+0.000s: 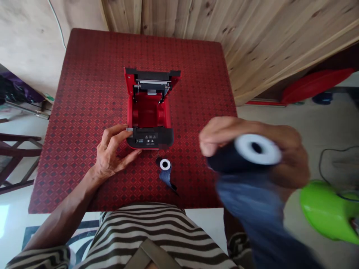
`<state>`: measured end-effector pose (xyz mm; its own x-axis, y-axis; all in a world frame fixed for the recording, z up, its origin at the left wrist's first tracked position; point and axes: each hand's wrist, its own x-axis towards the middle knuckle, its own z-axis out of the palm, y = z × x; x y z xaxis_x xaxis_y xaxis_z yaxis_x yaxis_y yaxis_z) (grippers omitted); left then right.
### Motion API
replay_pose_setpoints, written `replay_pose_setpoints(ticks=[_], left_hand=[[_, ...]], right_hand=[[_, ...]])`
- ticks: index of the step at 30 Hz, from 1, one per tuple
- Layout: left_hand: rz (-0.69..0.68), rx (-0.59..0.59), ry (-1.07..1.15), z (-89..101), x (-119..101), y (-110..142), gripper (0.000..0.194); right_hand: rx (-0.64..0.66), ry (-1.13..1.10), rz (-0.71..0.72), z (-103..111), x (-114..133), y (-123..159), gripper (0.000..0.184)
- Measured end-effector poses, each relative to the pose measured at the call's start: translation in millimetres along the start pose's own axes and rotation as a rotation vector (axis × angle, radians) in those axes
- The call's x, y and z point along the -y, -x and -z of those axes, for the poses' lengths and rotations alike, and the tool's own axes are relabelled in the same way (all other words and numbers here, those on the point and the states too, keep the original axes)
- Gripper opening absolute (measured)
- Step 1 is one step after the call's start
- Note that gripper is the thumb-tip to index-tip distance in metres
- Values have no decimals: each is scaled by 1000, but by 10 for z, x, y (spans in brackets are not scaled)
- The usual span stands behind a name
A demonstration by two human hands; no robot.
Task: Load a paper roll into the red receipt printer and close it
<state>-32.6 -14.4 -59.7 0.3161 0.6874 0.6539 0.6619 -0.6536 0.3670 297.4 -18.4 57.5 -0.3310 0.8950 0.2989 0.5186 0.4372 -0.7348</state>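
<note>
A red and black label printer [148, 112] stands on the table, its lid [153, 80] raised and its red inner bay bare. My left hand [112, 149] grips the front left corner, fingers on top and thumb along the front edge. Up close to the camera, right of the table, my right hand [291, 160] is wrapped round a dark ribbon roll [226, 157] with a white core. A loose blue-black length of ribbon trails down from it, smeared by motion. On the table before the printer is a small white-cored roll [165, 164] with a short dark tail.
The table [84, 74] has a red patterned cover. Behind it rises a wooden plank wall [179, 18]. A dark wooden chair [17, 160] is on the left; a bright green object [325, 209] stands on the right, near a black cable [322, 164].
</note>
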Motion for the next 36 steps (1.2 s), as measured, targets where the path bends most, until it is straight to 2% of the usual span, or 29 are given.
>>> replay_pose_setpoints(ticks=[1,2,7,9,12,21,30,34,36], left_hand=[[3,6,-8,-1,4,5,63],[4,13,-12,1,9,8,63],[-15,23,37,14,16,9,57],[-14,22,43,15,8,7,59],[-12,22,25,13,-4,3,62],[-23,27,50,24,-5,-7,65],[-31,27,50,25,-14,-9,61],[-18,35,61,48,-20,-13,61],[-8,43,83,67,-25,-28,60]], right_hand=[[148,0,63,-48,86,-91,40],[194,42,104,-131,138,-200,34],[239,436,130,-688,86,-704,23],[300,565,94,-828,55,-808,19],[361,698,53,-933,48,-896,22],[437,641,23,-1029,-117,-1082,26],[524,579,7,-1035,-151,-1118,17],[378,346,109,-829,-87,-932,30],[286,201,178,-728,-17,-790,26]])
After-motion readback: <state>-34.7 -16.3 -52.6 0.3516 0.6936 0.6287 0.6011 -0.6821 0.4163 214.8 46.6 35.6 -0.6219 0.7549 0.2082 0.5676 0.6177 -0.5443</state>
